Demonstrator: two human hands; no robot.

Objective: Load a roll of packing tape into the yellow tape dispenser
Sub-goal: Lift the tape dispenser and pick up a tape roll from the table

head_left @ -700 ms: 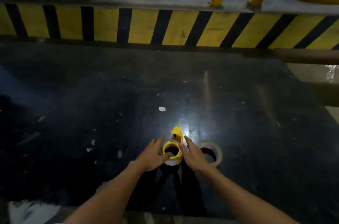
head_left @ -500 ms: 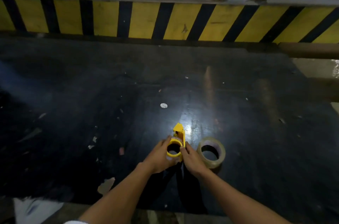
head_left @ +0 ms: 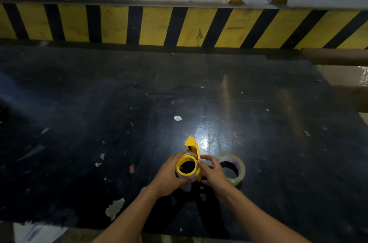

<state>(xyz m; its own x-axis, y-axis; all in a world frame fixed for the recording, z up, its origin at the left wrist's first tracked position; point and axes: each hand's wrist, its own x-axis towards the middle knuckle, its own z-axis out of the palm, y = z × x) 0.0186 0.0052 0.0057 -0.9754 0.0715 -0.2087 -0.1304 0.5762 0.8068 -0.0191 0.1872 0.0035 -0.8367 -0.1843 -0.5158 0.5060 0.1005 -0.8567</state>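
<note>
Both hands (head_left: 191, 173) clasp dispenser (head_left: 189, 163); tape roll (head_left: 234, 169) just right

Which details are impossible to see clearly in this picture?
- Head view: the underside of the yellow tape dispenser is hidden by the left hand and right hand.
- Whether the dispenser already carries tape: too dark.
- The near side of the tape roll is partly behind the right hand.

Dim scene; glare patch on glossy black floor (head_left: 205, 141); edges bowed.
</note>
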